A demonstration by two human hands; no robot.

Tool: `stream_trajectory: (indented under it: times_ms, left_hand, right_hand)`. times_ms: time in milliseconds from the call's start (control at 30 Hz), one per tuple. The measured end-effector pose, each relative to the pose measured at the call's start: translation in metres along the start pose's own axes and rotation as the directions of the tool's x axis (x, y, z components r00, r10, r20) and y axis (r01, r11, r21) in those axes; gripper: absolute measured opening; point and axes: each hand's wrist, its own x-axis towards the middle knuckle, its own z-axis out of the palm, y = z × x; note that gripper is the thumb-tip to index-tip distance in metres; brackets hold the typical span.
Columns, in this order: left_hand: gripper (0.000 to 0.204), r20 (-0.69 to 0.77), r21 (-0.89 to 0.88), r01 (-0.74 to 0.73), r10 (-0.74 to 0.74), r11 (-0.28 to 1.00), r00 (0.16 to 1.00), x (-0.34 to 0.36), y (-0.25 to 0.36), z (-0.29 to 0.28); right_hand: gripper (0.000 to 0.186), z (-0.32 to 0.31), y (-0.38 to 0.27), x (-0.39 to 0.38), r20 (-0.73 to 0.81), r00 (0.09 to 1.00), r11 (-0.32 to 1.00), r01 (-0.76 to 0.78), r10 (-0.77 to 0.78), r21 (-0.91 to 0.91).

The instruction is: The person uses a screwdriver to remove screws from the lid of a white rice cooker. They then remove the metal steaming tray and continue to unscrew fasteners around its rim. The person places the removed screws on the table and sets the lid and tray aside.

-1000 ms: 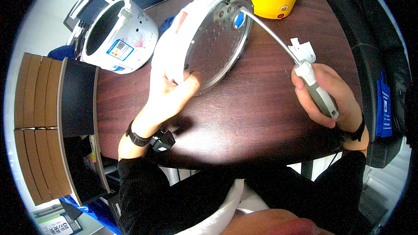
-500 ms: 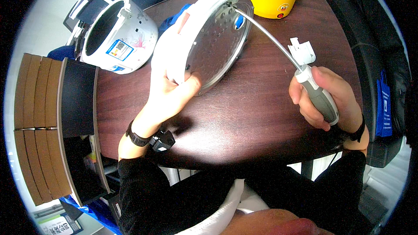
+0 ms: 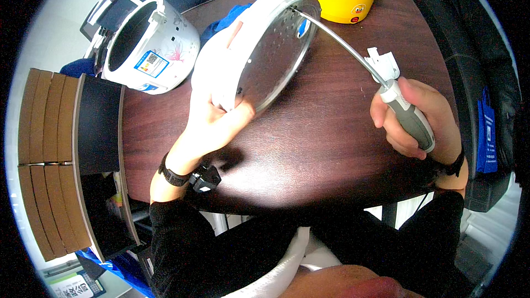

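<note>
My left hand (image 3: 216, 124) grips the lower rim of a rice cooker lid (image 3: 268, 58), thumb on its metal inner side. The lid stands tilted on edge above the table, white shell to the left and dotted metal face to the right. My right hand (image 3: 433, 113) is wrapped round the grey and white handle of a screwdriver (image 3: 411, 122). Its long shaft slants up to the left, with the tip at a small dark spot near the lid's upper rim. Whether a screw sits there is too small to tell. Behind the shaft lies a white plastic piece (image 3: 385, 65).
A white rice cooker body (image 3: 185, 49) with a flower print stands tilted at the far left. At the back is a yellow electric pot (image 3: 339, 3) with a dark lid. Blue cloth (image 3: 223, 21) lies behind the cooker lid. Brown boxes (image 3: 47, 116) line the left side.
My right hand and the screwdriver handle have shifted slightly right. The lid has turned a little, so its metal face looks narrower. The tip remains near the upper rim.
</note>
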Motion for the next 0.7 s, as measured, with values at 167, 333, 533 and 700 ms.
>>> stream_trajectory:
  times_ms: [167,333,533,700]
  left_hand:
    - [0.066,0.039,0.039,-0.036,0.034,0.999,0.999,-0.002,0.007,-0.001]
    - [0.043,0.007,0.145,-0.044,0.044,0.988,0.999,-0.003,0.013,0.005]
    - [0.029,0.005,0.149,0.020,-0.021,0.989,1.000,-0.005,0.017,0.006]
    - [0.031,0.041,0.168,0.058,-0.066,0.984,0.997,-0.003,0.016,0.002]
  right_hand:
    - [0.052,-0.002,-0.007,-0.005,-0.091,0.996,0.998,-0.015,0.010,-0.056]
    - [0.051,-0.012,-0.012,-0.013,-0.055,0.998,0.997,0.025,-0.029,-0.070]
    - [0.046,-0.018,-0.010,-0.013,-0.021,0.999,0.979,0.023,-0.028,-0.201]
    - [0.023,-0.010,-0.010,-0.008,-0.157,0.935,0.698,0.118,-0.318,-0.707]
